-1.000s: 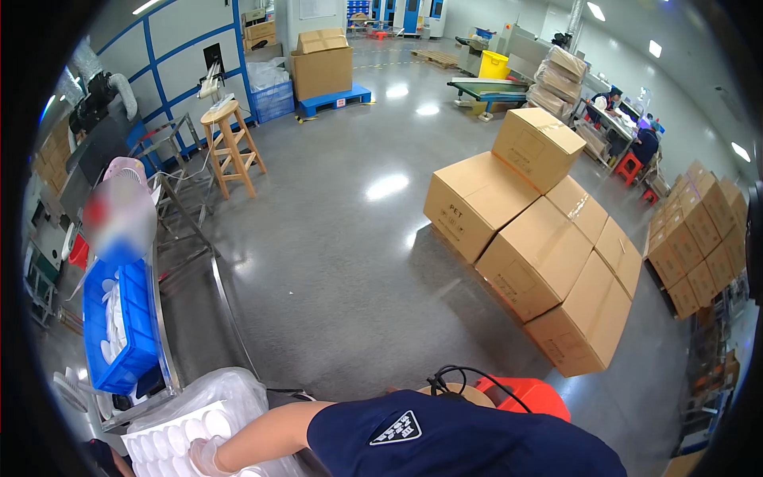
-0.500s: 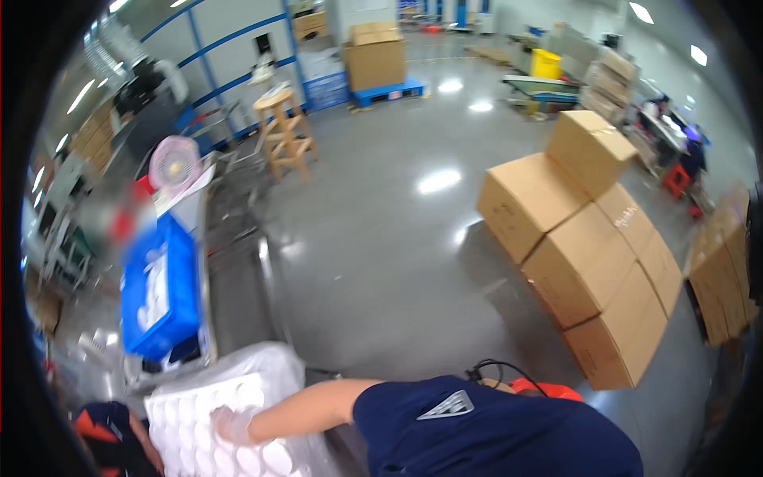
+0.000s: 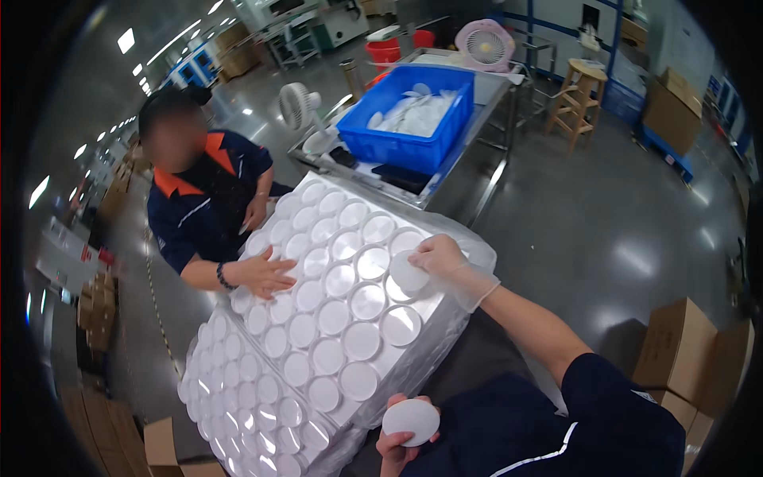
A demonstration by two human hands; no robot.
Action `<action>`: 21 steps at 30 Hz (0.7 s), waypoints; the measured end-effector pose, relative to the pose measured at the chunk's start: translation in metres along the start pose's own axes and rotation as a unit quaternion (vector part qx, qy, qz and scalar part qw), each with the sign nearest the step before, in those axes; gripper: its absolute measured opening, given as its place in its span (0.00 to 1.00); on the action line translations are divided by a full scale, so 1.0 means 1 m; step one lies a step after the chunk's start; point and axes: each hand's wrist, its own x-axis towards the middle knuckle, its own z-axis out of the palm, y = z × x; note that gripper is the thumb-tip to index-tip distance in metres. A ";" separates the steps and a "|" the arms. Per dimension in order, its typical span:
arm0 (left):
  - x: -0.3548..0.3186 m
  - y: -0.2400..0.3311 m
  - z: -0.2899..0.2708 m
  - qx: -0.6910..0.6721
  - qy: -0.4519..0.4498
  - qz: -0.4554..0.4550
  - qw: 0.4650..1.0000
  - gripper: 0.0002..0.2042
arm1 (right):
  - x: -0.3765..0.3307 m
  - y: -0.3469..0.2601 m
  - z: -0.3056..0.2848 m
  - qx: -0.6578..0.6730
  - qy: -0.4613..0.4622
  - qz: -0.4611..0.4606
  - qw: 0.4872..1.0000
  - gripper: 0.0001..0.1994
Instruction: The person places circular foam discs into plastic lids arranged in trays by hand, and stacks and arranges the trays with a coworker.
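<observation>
The left hand [image 3: 395, 447] grips a round white plastic disc [image 3: 411, 420] close to the body. Farther out, the gloved right hand [image 3: 439, 258] closes on another white round lid [image 3: 408, 274] atop the plastic-wrapped block of stacked white round lids [image 3: 318, 334]. Across it, a co-worker's hand [image 3: 266, 274] lies flat on the block. Beyond stands a blue plastic crate [image 3: 413, 119] on a metal table [image 3: 469, 179].

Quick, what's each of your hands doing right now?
Left hand: closed around a white round lid.
Right hand: gloved, gripping another white lid above the tray.
</observation>
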 end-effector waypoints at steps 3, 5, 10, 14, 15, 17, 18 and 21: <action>0.008 -0.005 -0.001 -0.009 -0.011 -0.016 1.000 0.24 | 0.004 0.012 0.003 0.046 -0.008 0.048 0.998 0.11; 0.011 -0.006 0.004 0.008 0.002 -0.020 1.000 0.22 | 0.005 0.014 0.004 0.020 -0.010 0.060 0.998 0.10; 0.014 -0.006 0.006 0.003 0.023 -0.020 1.000 0.22 | 0.000 0.017 0.011 -0.003 -0.042 -0.002 0.999 0.11; 0.022 -0.006 0.009 0.015 0.050 -0.012 0.999 0.23 | -0.011 0.020 0.018 -0.249 0.042 -0.270 0.929 0.13; 0.023 -0.005 0.010 0.015 0.052 -0.012 0.998 0.23 | -0.012 0.015 0.018 -0.247 0.041 -0.269 0.930 0.13; 0.027 -0.003 0.014 0.038 0.067 0.025 0.997 0.24 | -0.015 0.003 0.019 -0.395 0.116 -0.374 0.831 0.15; 0.030 -0.002 0.016 0.039 0.067 0.024 0.997 0.24 | -0.014 0.008 0.019 -0.394 0.117 -0.372 0.832 0.15; 0.034 0.002 0.019 0.020 0.084 0.064 0.994 0.27 | -0.020 0.020 0.023 -0.356 -0.037 -0.341 0.869 0.17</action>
